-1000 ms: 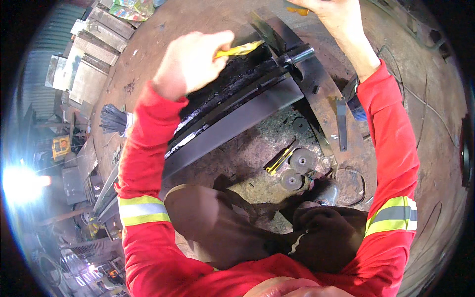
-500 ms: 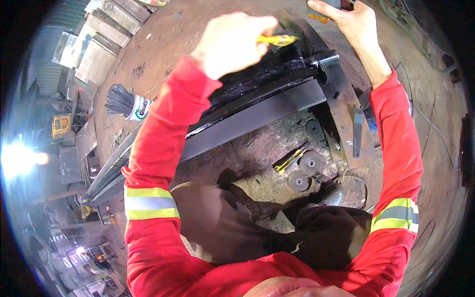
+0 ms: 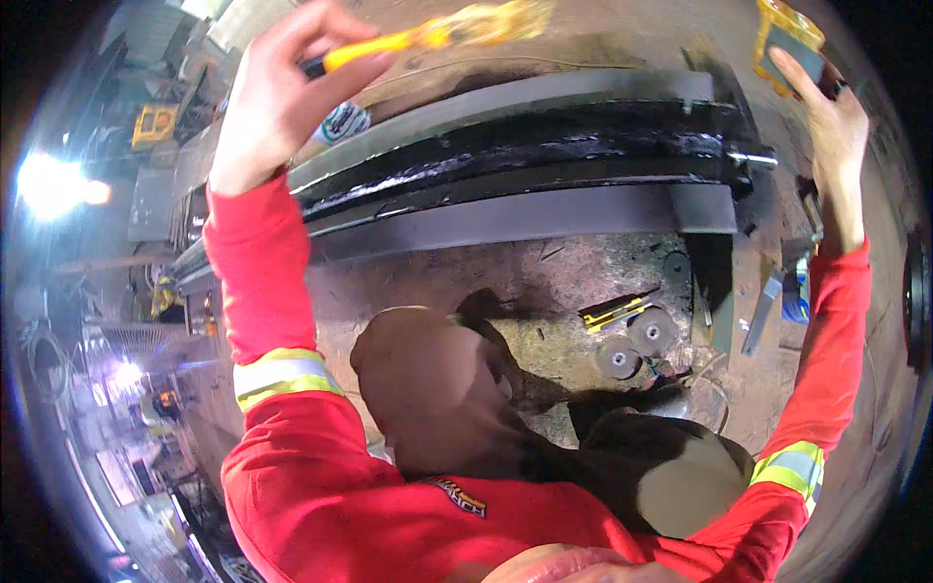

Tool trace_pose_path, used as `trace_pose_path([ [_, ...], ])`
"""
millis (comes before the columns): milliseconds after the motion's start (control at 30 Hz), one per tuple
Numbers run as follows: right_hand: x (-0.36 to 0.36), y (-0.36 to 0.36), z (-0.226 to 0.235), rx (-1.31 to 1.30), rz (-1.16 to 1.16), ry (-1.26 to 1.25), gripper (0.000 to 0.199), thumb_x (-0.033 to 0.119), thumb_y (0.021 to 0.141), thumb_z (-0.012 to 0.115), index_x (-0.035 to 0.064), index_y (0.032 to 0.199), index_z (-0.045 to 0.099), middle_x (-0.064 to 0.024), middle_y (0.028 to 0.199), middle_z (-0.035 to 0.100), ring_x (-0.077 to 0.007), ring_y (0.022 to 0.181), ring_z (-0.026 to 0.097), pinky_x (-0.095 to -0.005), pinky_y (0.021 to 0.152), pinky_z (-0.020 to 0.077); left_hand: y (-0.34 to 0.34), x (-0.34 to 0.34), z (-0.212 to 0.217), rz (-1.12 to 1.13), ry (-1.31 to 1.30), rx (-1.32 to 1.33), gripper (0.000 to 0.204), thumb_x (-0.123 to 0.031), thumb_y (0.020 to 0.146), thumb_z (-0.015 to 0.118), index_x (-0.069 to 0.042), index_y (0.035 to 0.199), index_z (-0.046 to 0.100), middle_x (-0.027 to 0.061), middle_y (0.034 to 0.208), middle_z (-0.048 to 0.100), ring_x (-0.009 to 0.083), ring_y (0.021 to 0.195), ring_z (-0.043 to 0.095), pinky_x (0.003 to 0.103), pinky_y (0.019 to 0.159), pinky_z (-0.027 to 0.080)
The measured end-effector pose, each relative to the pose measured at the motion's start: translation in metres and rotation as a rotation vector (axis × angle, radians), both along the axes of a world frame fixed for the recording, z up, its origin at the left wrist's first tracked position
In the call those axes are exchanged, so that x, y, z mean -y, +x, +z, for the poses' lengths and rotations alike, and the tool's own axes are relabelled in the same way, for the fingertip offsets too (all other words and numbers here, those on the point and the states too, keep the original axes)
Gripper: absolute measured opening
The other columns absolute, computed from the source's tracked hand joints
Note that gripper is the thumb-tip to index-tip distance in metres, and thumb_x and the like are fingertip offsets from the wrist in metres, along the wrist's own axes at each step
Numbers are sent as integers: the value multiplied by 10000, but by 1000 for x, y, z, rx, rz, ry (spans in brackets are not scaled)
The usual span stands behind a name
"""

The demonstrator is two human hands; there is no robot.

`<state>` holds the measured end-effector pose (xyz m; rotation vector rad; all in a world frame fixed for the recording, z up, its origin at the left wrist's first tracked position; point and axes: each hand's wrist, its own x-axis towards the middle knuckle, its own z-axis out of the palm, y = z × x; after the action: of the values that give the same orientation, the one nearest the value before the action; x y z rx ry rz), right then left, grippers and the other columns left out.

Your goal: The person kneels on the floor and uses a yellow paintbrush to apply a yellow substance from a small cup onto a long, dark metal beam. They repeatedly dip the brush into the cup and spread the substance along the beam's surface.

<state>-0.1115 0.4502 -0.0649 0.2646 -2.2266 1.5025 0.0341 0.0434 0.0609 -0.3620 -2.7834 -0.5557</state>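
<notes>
My left hand [image 3: 277, 102], raised at the upper left, is closed around a yellow-handled brush [image 3: 374, 47]. The brush points right; its amber-coated head is smeared by motion and apart from the beam. Below it lies a long steel beam [image 3: 544, 212] with grey flanges and a glossy black, wet-looking channel [image 3: 515, 151]. A bright round pin [image 3: 753, 158] sticks out at its right end. At the upper right, my right hand [image 3: 838, 121] grips a small grey container [image 3: 795, 64] with a yellow, shiny, smeared rim. What the container holds is unclear.
Grinding discs [image 3: 651, 331] and a yellow-and-black tool [image 3: 619, 313] lie on the floor before my knees. A flat metal bar [image 3: 763, 311] rests at right. A white tub [image 3: 342, 122] stands behind the beam. Bright light [image 3: 53, 189] glares at far left.
My left hand has swung left with the brush, away from the beam. My right hand and the container sit lower and farther right, and the view has shifted.
</notes>
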Motion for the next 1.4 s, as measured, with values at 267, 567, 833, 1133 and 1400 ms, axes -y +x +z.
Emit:
trace_pose_path([
  [267, 65, 8, 8, 33, 138, -72, 518, 233, 741, 850, -34, 1140, 655, -81, 1028, 688, -114, 917, 630, -243, 888, 460, 68, 76, -58, 165, -322, 78, 111, -125, 789, 697, -64, 836, 617, 120, 741, 623, 300, 670, 617, 362, 606, 475],
  [567, 110, 23, 11, 2, 176, -55, 517, 225, 740, 852, -31, 1142, 653, -94, 1045, 690, -129, 943, 636, -251, 890, 473, 85, 83, -54, 51, -358, 151, 135, -114, 779, 717, -46, 854, 627, 126, 759, 638, 286, 702, 641, 345, 605, 479],
  [833, 110, 19, 7, 64, 169, -26, 536, 234, 734, 856, -27, 1155, 650, -99, 1048, 688, -121, 941, 630, -244, 899, 459, 72, 89, -97, 293, 170, 218, 210, -214, 868, 680, -14, 898, 625, 150, 767, 655, 203, 653, 596, 344, 664, 478],
  [1133, 97, 18, 7, 71, 194, -18, 518, 242, 748, 845, -25, 1150, 657, -76, 1030, 692, -107, 915, 630, -236, 881, 462, 84, 80, -90, 392, 69, 133, 185, -163, 806, 711, -15, 835, 605, 172, 723, 624, 319, 647, 616, 351, 606, 474],
  [1400, 96, 15, 5, 66, 149, 37, 514, 274, 729, 857, -24, 1106, 673, -65, 980, 694, -95, 876, 625, -223, 846, 464, 95, 41, -123, 190, -353, -25, 107, -61, 807, 668, -48, 825, 564, 127, 680, 561, 312, 617, 595, 397, 559, 467],
])
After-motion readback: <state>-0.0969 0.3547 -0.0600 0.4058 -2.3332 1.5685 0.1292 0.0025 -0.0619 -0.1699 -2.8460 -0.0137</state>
